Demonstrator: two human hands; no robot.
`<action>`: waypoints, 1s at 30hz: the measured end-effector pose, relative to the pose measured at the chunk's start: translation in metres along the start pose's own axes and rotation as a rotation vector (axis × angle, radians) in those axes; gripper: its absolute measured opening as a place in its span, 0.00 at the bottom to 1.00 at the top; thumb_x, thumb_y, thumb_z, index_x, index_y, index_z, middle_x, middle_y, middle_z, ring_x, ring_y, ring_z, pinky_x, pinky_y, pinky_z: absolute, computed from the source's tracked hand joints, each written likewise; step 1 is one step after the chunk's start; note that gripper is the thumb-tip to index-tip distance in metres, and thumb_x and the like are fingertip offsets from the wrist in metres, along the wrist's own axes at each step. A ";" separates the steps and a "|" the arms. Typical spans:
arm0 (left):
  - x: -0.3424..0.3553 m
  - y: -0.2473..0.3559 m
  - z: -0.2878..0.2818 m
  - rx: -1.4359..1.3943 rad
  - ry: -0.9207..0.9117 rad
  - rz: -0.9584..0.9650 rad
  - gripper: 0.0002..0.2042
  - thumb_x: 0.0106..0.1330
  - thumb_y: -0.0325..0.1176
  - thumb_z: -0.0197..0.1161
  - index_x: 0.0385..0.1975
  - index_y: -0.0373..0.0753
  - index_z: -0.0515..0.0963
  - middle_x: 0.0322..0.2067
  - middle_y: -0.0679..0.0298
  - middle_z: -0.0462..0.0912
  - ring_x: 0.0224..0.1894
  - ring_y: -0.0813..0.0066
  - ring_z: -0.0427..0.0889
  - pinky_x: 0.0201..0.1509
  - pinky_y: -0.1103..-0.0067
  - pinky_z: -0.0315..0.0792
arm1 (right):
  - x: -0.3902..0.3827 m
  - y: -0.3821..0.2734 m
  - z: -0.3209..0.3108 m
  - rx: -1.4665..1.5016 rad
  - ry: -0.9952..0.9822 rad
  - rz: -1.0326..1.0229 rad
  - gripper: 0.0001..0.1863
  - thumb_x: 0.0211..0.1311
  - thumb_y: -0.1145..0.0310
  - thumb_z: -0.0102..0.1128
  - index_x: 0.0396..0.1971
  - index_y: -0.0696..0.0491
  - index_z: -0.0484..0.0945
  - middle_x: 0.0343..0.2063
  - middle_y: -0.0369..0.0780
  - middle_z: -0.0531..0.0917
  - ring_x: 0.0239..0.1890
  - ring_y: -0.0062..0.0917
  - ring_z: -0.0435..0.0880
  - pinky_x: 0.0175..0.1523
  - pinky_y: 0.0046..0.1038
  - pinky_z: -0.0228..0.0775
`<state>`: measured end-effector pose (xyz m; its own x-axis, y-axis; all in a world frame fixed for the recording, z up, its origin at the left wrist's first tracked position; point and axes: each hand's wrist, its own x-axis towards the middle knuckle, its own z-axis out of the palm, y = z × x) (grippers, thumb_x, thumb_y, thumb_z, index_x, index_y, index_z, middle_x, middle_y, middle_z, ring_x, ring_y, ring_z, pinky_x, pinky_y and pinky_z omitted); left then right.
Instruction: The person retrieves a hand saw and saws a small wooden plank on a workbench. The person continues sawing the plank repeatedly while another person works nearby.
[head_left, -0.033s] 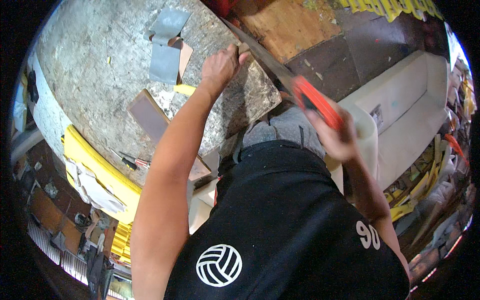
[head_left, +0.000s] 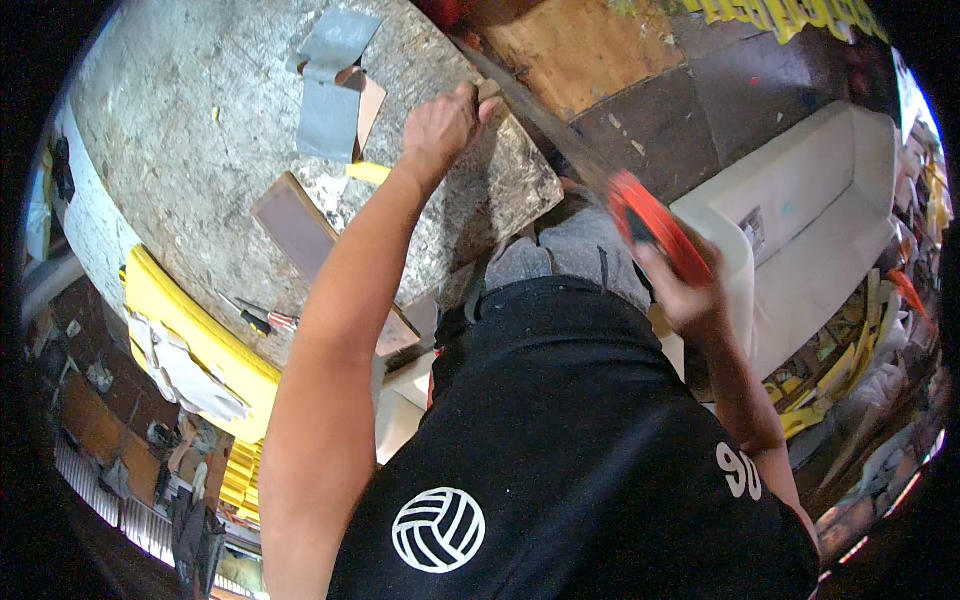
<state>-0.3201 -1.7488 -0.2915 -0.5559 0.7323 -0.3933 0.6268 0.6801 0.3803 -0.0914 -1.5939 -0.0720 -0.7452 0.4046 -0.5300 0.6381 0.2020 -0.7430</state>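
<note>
The left hand (head_left: 440, 125) is curled at the counter's edge, fingers pressed together and seemingly pinching a small piece of wood (head_left: 488, 91) — the fingertips underneath cannot be made out. That wood sits at the rim of the counter (head_left: 170, 130), probably so the saw (head_left: 570, 146) has free room alongside. The right hand (head_left: 685, 295) wraps its fingers around the saw's red handle (head_left: 668, 228), blurred, with the blade slanting past the edge; whether it touches the wood is unclear. A grey sheet (head_left: 328, 118) and a framed board (head_left: 297, 228) lie left of the blade — likely out of its way.
</note>
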 end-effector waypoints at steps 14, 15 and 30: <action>0.011 0.002 -0.009 0.012 0.001 0.001 0.28 0.73 0.60 0.46 0.41 0.36 0.73 0.29 0.43 0.85 0.35 0.44 0.86 0.37 0.56 0.80 | -0.017 0.008 0.000 0.115 0.055 0.056 0.20 0.67 0.73 0.58 0.59 0.54 0.76 0.55 0.48 0.82 0.59 0.27 0.79 0.62 0.26 0.68; 0.010 0.002 -0.008 0.008 0.000 -0.007 0.28 0.73 0.60 0.46 0.41 0.36 0.73 0.29 0.43 0.85 0.35 0.44 0.86 0.38 0.56 0.80 | -0.009 0.011 0.004 0.073 0.061 0.066 0.20 0.66 0.74 0.58 0.58 0.54 0.77 0.52 0.48 0.83 0.56 0.25 0.81 0.60 0.26 0.70; 0.007 0.001 0.003 0.039 0.046 0.041 0.28 0.72 0.62 0.45 0.44 0.38 0.70 0.32 0.41 0.83 0.35 0.39 0.85 0.36 0.54 0.79 | 0.075 0.012 0.039 0.016 0.107 -0.108 0.18 0.66 0.66 0.61 0.54 0.54 0.80 0.38 0.42 0.88 0.38 0.25 0.85 0.45 0.29 0.75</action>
<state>-0.3215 -1.7425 -0.2965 -0.5530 0.7611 -0.3390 0.6701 0.6481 0.3619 -0.1472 -1.5960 -0.1360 -0.7841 0.4743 -0.4002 0.5512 0.2361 -0.8003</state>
